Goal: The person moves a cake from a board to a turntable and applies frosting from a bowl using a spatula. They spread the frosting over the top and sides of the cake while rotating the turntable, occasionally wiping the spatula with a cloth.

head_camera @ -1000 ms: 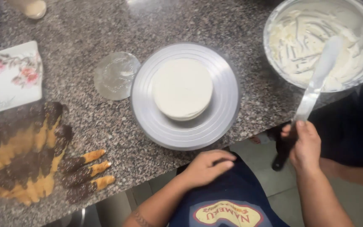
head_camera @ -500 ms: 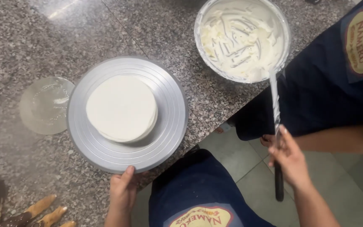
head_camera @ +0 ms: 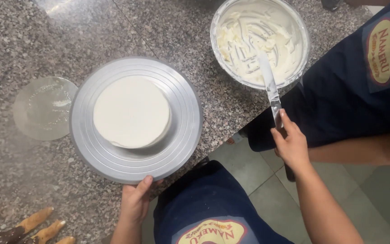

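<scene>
Right hand (head_camera: 292, 147) grips the spatula (head_camera: 269, 88), blade in the cream bowl (head_camera: 294, 27). Left hand (head_camera: 136, 199) fingers pinch the turntable (head_camera: 181, 131) rim on the table (head_camera: 23, 40). Load 1 moderate scoop; hold the turntable steady.

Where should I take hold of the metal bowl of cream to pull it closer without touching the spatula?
Take the metal bowl by its rolled rim on the far right side, coming from the right. The rim is thin and stands clear of the counter, so fingers can hook it. The spatula held by the right hand crosses the near rim, so that side is taken.
</scene>
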